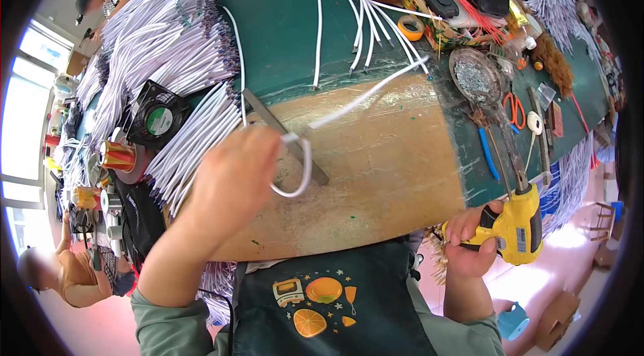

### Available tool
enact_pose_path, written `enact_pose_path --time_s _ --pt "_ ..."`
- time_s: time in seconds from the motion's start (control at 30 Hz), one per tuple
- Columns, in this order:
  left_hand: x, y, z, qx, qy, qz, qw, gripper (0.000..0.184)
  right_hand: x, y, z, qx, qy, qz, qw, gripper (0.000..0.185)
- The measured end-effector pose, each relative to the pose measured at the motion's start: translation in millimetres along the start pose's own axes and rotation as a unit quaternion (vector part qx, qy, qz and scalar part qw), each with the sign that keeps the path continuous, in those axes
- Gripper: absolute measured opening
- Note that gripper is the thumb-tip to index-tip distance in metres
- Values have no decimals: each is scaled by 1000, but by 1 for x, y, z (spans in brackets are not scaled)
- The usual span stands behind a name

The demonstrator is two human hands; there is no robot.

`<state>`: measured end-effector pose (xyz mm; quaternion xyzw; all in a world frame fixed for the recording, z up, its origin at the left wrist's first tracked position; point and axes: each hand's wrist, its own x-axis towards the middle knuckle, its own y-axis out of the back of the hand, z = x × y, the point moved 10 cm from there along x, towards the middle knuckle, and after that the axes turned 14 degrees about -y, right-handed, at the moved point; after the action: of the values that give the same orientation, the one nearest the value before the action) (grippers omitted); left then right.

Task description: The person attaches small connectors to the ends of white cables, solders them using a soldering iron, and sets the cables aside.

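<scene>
Over the left part of the brown board [396, 175], my left hand [238, 171] is closed round a white cable [305, 175], which loops below the fingers. Beside that hand a flat metal bar [275, 128] lies slanted on the board. Another length of white cable [365, 96] stretches from near the hand toward the upper right. My right hand [473, 235] grips the handle of a yellow tool [520, 228] at the board's lower right corner. The tool's long metal shaft [513, 148] points up toward a round metal dish [475, 78] of grey material.
Bundles of white cables [168, 34] cover the upper left, beside a black fan [159, 114]. Loose cables lie at the top. Blue-handled pliers [488, 151], red scissors [514, 111] and orange tape [410, 27] are at the right. Two people [84, 272] are at the far left.
</scene>
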<state>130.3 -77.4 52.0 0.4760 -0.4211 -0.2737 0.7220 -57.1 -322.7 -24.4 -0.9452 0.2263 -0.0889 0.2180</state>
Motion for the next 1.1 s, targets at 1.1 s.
enact_pose_path --time_s 1.1 --pt "25 -90 117 -119 -389 -164 899 24 -8 -18 7 22 -38 -24 999 58"
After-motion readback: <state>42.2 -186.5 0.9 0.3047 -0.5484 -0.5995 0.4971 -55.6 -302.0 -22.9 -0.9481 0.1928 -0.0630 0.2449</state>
